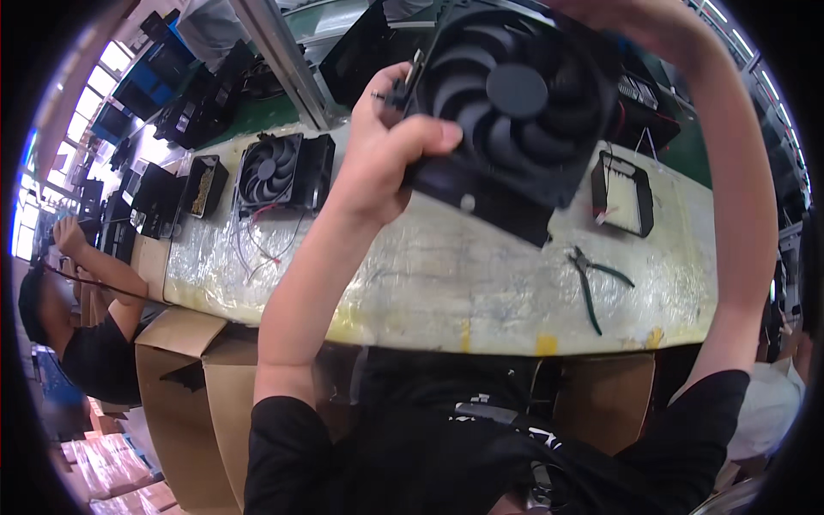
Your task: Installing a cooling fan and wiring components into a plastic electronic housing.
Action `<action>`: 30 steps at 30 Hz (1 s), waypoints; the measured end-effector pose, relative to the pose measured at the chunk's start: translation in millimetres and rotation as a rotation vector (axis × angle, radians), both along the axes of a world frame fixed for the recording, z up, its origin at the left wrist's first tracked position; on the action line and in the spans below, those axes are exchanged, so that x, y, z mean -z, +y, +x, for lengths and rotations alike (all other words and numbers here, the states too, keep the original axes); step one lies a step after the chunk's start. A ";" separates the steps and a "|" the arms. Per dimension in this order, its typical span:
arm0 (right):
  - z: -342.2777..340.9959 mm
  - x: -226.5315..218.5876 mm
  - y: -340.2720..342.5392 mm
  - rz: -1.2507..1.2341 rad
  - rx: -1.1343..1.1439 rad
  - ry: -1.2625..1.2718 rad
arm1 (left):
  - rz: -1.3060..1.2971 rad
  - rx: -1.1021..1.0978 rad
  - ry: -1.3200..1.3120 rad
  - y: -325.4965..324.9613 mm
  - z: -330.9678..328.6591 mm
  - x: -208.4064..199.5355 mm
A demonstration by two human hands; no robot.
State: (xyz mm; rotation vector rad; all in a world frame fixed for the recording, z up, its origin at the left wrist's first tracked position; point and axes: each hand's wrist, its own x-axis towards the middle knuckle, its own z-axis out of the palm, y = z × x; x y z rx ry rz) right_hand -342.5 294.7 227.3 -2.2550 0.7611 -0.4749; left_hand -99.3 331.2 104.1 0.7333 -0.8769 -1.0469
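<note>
My left hand (386, 154) grips a black cooling fan unit (518, 90) by its near left side, thumb pressed on the frame beside the blades. The unit is held up and tilted above the workbench, its round hub facing me, with a dark metal bracket (481, 202) along its lower side. A small metal-tipped fitting (390, 94) sticks out near my left fingers. My right hand (627, 21) reaches over the unit's far right corner. Its fingers are cut off by the upper edge of the picture, so their grip is hidden.
On the film-covered workbench (429, 292) lie green-handled pliers (592, 283), a black tray with white strips (627, 202), a second fan unit with loose wires (270, 172) and a bin of small screws (204, 189). Cardboard boxes (180, 369) stand below. A co-worker (94, 343) works at the left.
</note>
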 end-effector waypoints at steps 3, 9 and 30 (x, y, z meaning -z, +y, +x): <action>70.1 -25.7 -79.8 0.436 -0.065 0.326 | 0.004 0.110 -0.043 37.6 -12.4 0.8; 49.7 10.8 -14.9 0.516 -0.147 0.281 | 0.130 0.120 -0.536 92.5 -24.4 25.8; 2.4 210.2 13.3 0.906 0.428 -0.469 | 0.415 -0.328 -0.884 104.5 -46.3 94.8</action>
